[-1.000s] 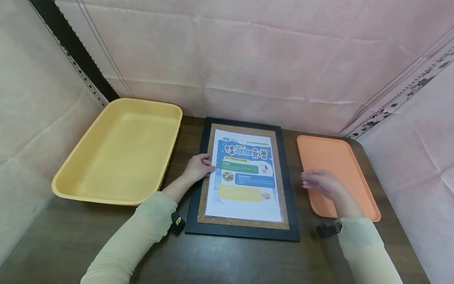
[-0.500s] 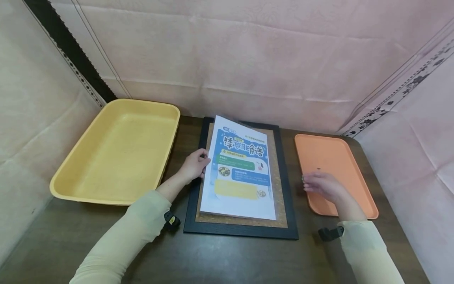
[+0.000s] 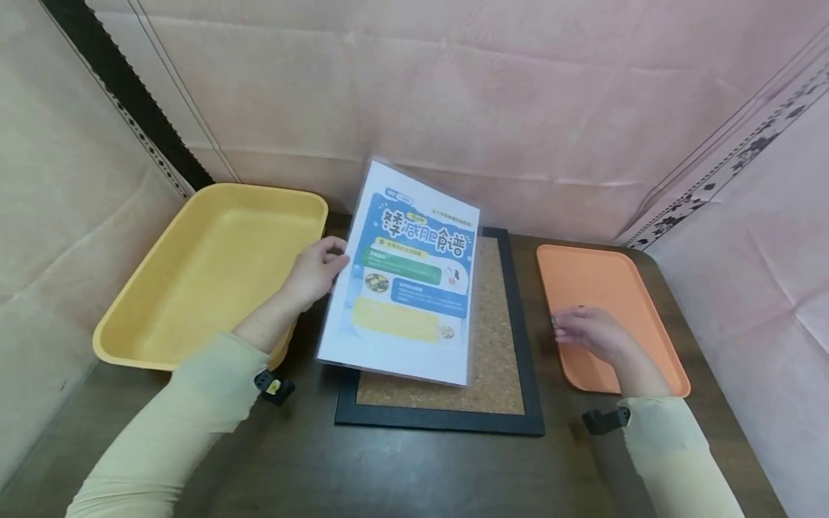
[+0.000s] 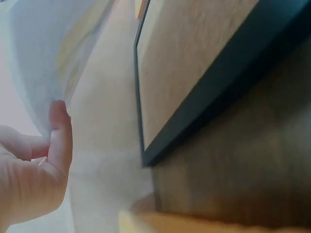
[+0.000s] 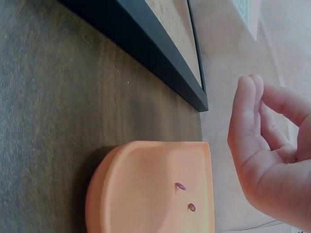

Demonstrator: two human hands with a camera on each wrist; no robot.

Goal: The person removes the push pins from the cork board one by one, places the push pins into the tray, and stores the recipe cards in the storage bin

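Observation:
My left hand (image 3: 315, 272) pinches the left edge of a laminated poster (image 3: 404, 288), printed with blue, green and yellow panels, and holds it tilted above a cork board (image 3: 499, 338). That board lies on the table in a black frame, its left part hidden under the poster. In the left wrist view the thumb and fingers (image 4: 59, 131) grip the clear plastic edge. Over the left side of an orange tray (image 3: 622, 288) hovers my right hand (image 3: 596, 334), fingers loosely bent, with nothing visible between them. Two thumbtacks (image 5: 180, 186) lie in the tray.
A large yellow basin (image 3: 214, 280) stands at the left, partly behind my left forearm. Light pink cloth (image 3: 414, 93) walls off the back and sides of the dark wooden table (image 3: 401, 467).
My left hand has lifted the poster off the cork board and carried it up and leftward, baring the cork on the right. The right hand has stayed nearly still over the tray.

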